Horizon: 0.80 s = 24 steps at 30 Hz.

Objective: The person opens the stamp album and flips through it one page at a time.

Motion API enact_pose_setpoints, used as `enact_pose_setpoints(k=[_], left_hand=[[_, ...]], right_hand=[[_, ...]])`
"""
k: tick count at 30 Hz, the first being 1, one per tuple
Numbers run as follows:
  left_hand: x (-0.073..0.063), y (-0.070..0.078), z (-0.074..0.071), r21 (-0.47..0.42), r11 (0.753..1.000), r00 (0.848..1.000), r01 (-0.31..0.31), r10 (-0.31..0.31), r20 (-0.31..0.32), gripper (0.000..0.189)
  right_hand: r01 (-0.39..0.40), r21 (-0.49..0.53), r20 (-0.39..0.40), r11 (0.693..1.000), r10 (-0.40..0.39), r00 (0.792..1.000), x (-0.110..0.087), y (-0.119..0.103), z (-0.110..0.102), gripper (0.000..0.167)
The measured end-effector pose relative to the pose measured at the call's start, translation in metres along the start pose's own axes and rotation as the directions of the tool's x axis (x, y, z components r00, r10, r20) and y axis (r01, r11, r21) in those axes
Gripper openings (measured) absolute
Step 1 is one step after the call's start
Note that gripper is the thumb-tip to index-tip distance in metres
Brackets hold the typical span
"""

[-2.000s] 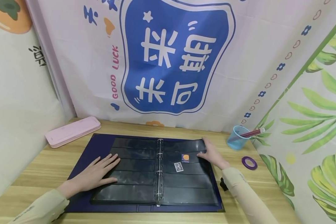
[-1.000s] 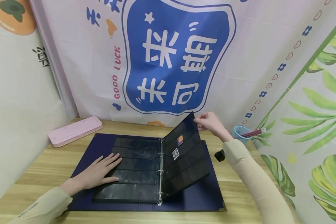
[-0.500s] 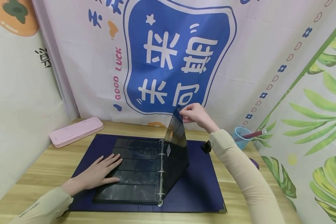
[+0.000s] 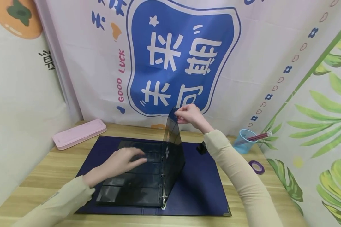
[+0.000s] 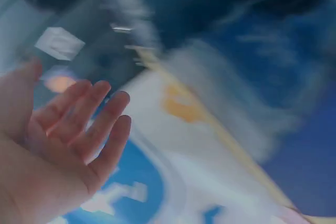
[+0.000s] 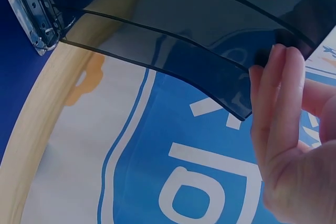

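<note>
A dark blue ring binder (image 4: 199, 189) lies spread on the wooden table. My right hand (image 4: 191, 115) pinches the outer top corner of a see-through black pocket page (image 4: 174, 160), which stands nearly upright from the metal rings (image 4: 163, 189). In the right wrist view, fingers and thumb clasp that page's edge. A small pale stamp (image 5: 60, 43) and an orange one (image 5: 60, 81) show on the page in the left wrist view. Above the left-hand black pages (image 4: 130, 192) hovers my left hand (image 4: 122, 162), fingers loosely bent and holding nothing.
At the back left of the table lies a pink pencil case (image 4: 79, 134). On the right stand a blue cup (image 4: 244, 142) with pencils and a purple roll of tape (image 4: 257, 167). A printed cloth (image 4: 102, 63) hangs close behind the binder.
My right hand took the right-hand page by its corner, raised it and swung it leftward to nearly upright. The left hand, earlier resting flat on the left pages, has lifted and moved right.
</note>
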<state>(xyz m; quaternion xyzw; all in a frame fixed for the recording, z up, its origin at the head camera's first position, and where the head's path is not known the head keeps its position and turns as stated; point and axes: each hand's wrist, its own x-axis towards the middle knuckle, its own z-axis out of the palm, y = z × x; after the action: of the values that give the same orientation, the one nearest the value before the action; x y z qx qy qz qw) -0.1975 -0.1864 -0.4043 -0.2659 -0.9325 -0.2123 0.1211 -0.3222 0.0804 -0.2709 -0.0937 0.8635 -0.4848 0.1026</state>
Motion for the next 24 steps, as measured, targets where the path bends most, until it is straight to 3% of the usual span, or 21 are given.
enact_pose_setpoints(k=[4,9,16,24], left_hand=[[0.034,0.039,-0.016,-0.122,0.992,0.994,-0.005,-0.008,-0.107,0.02],[0.062,0.073,-0.032,-0.19,0.982,0.983,0.013,-0.047,-0.175,0.022],[0.08,0.1,-0.041,-0.198,0.979,0.99,0.051,-0.075,-0.119,0.037],[0.081,0.109,-0.044,-0.252,0.967,0.997,0.026,-0.044,-0.068,0.03]], right_hand=[[0.003,-0.004,-0.003,1.0,-0.004,1.0,0.003,-0.001,0.004,0.026],[0.021,-0.017,-0.006,1.0,-0.021,1.0,0.005,-0.002,0.009,0.027],[0.032,-0.037,-0.026,0.999,-0.033,0.999,0.004,-0.004,0.012,0.024],[0.064,-0.065,-0.029,0.996,-0.066,0.997,0.0,-0.003,0.014,0.023]])
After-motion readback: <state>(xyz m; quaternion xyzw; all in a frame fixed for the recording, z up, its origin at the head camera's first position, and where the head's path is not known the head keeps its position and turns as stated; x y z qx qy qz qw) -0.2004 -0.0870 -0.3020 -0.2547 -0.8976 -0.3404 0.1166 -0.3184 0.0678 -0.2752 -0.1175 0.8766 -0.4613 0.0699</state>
